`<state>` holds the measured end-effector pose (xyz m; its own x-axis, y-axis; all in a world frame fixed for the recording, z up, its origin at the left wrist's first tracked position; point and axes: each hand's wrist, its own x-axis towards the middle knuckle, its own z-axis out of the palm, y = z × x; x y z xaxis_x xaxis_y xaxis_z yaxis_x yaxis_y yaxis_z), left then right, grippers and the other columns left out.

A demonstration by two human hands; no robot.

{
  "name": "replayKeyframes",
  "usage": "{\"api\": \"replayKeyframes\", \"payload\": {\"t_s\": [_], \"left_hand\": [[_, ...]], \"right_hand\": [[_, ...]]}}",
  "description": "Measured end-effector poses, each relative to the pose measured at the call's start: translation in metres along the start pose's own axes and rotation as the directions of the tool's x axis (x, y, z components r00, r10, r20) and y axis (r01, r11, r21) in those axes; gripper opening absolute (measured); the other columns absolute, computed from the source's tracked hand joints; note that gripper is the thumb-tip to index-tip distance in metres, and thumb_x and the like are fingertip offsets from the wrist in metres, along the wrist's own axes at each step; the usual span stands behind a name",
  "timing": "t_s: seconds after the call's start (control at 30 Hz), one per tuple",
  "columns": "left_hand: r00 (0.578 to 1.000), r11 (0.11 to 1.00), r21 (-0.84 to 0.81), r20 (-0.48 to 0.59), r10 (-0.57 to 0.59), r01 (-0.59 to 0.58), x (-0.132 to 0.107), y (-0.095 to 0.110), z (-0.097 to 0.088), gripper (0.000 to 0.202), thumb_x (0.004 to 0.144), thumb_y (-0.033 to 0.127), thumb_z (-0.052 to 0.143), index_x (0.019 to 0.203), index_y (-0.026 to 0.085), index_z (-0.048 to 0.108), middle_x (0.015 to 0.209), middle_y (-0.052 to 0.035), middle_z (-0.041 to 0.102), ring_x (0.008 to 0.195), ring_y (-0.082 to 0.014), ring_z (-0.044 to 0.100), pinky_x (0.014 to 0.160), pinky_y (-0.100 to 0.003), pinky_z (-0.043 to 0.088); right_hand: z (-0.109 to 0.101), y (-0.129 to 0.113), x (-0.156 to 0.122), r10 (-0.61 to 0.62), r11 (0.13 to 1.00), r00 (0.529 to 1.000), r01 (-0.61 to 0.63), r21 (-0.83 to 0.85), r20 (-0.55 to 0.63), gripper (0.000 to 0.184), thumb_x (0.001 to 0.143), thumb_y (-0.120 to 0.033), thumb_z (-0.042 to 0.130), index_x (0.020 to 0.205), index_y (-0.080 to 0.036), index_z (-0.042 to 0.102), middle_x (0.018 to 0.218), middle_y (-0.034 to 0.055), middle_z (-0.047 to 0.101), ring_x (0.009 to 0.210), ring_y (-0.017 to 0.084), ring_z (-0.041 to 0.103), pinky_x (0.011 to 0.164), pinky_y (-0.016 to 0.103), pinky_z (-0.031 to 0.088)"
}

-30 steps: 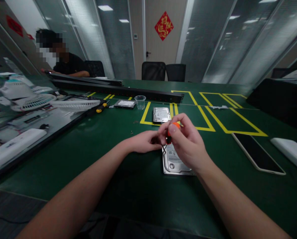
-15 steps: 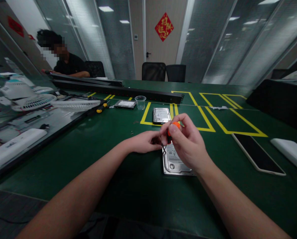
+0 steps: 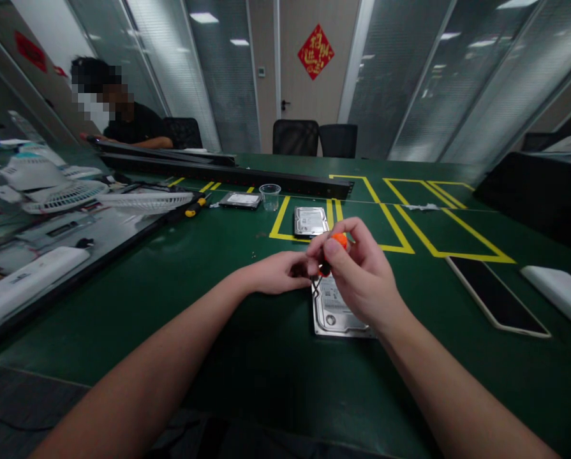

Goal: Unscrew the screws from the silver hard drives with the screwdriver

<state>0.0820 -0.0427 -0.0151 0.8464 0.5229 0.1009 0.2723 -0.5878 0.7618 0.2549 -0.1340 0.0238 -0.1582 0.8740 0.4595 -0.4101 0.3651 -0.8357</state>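
Note:
A silver hard drive lies flat on the green table, partly covered by my hands. My right hand is closed around the orange and black handle of a screwdriver, held upright over the drive's far left part. Its dark shaft points down toward the drive; the tip cannot be made out. At the drive's upper left edge, my left hand has its fingers curled in close to the screwdriver. Its fingertips are hidden behind my right fingers, so what they grip does not show.
Beyond my hands lies another hard drive, with a third drive beside a clear plastic cup. A yellow-handled screwdriver and fan parts are left. A phone lies right. One person sits across the table.
The screwdriver handle has turned slightly in my right fingers. Both hands and the drive stay in about the same place.

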Motion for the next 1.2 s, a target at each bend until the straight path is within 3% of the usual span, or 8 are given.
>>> {"api": "replayKeyframes", "payload": {"t_s": [0.13, 0.27, 0.47, 0.57, 0.67, 0.8, 1.07, 1.2], "left_hand": [[1.000, 0.999, -0.054, -0.001, -0.006, 0.006, -0.0001, -0.0015, 0.0010, 0.020, 0.093, 0.028, 0.067, 0.109, 0.018, 0.060, 0.094, -0.0018, 0.064, 0.082, -0.0170, 0.062, 0.075, -0.031, 0.050], [1.000, 0.997, -0.080, 0.020, -0.014, 0.015, -0.0007, -0.0009, 0.0000, 0.021, 0.092, 0.025, 0.068, 0.110, 0.019, 0.060, 0.099, -0.0027, 0.065, 0.088, -0.0181, 0.064, 0.080, -0.032, 0.051], [0.999, 1.000, 0.002, -0.005, -0.031, 0.031, -0.0008, -0.0002, -0.0003, 0.018, 0.093, 0.031, 0.069, 0.102, 0.018, 0.061, 0.091, -0.0018, 0.064, 0.079, -0.0167, 0.061, 0.072, -0.030, 0.050], [1.000, 1.000, -0.025, -0.003, -0.009, 0.009, -0.0001, -0.0021, 0.0008, 0.018, 0.094, 0.032, 0.068, 0.105, 0.018, 0.062, 0.092, -0.0024, 0.065, 0.082, -0.0178, 0.063, 0.076, -0.031, 0.051], [1.000, 0.997, -0.083, 0.007, 0.013, -0.012, 0.0003, -0.0034, 0.0009, 0.020, 0.093, 0.028, 0.068, 0.109, 0.018, 0.062, 0.098, -0.0036, 0.066, 0.089, -0.0185, 0.064, 0.081, -0.032, 0.053], [1.000, 0.997, -0.073, 0.026, 0.018, -0.016, -0.0003, -0.0014, -0.0011, 0.019, 0.092, 0.024, 0.067, 0.110, 0.019, 0.062, 0.100, -0.0028, 0.066, 0.086, -0.0172, 0.065, 0.080, -0.031, 0.052], [1.000, 1.000, -0.006, 0.002, -0.025, 0.025, -0.0001, 0.0018, -0.0006, 0.018, 0.093, 0.032, 0.069, 0.103, 0.018, 0.062, 0.092, -0.0024, 0.066, 0.081, -0.0176, 0.063, 0.074, -0.030, 0.050], [1.000, 0.999, -0.048, 0.022, -0.008, 0.009, -0.0006, 0.0016, -0.0011, 0.019, 0.092, 0.027, 0.068, 0.108, 0.019, 0.061, 0.097, -0.0023, 0.067, 0.084, -0.0166, 0.064, 0.078, -0.030, 0.051]], "right_hand": [[-0.0007, 0.0006, 0.0008, 0.017, 0.999, 1.000, -0.017, -0.036, -0.002, 0.020, 0.100, -0.044, 0.065, 0.103, -0.025, 0.059, 0.085, -0.0010, 0.067, 0.060, 0.011, 0.051, 0.061, 0.030, 0.044], [-0.0021, -0.0003, 0.0010, 0.045, 0.999, 0.999, -0.045, -0.001, -0.006, 0.042, 0.106, -0.053, 0.045, 0.100, -0.020, 0.070, 0.086, 0.0034, 0.066, 0.061, 0.013, 0.049, 0.067, 0.034, 0.047], [0.0000, -0.0018, -0.0007, 0.008, 1.000, 1.000, -0.008, -0.008, 0.021, 0.015, 0.101, -0.036, 0.063, 0.094, -0.023, 0.062, 0.085, 0.0004, 0.067, 0.071, 0.014, 0.058, 0.070, 0.031, 0.047], [0.0012, -0.0017, -0.0007, 0.012, 1.000, 1.000, -0.012, 0.006, 0.005, 0.019, 0.096, -0.032, 0.072, 0.096, -0.026, 0.054, 0.087, -0.0019, 0.069, 0.065, 0.013, 0.056, 0.064, 0.030, 0.045], [0.0009, -0.0022, 0.0003, 0.028, 1.000, 1.000, -0.028, 0.006, -0.002, 0.017, 0.099, -0.040, 0.066, 0.102, -0.025, 0.058, 0.086, -0.0004, 0.069, 0.061, 0.012, 0.050, 0.063, 0.031, 0.043], [-0.0008, -0.0032, 0.0016, 0.043, 0.999, 0.999, -0.043, 0.027, -0.006, 0.037, 0.105, -0.050, 0.047, 0.098, -0.020, 0.068, 0.084, 0.0039, 0.066, 0.062, 0.014, 0.051, 0.067, 0.034, 0.046], [-0.0006, -0.0018, -0.0008, 0.024, 1.000, 1.000, -0.024, -0.018, -0.012, 0.022, 0.096, -0.037, 0.072, 0.096, -0.026, 0.052, 0.088, -0.0010, 0.068, 0.066, 0.013, 0.055, 0.066, 0.031, 0.047], [-0.0006, -0.0036, 0.0005, 0.046, 0.999, 0.999, -0.046, -0.013, -0.022, 0.026, 0.102, -0.050, 0.056, 0.101, -0.024, 0.061, 0.086, 0.0020, 0.066, 0.061, 0.014, 0.048, 0.065, 0.034, 0.046]]}}
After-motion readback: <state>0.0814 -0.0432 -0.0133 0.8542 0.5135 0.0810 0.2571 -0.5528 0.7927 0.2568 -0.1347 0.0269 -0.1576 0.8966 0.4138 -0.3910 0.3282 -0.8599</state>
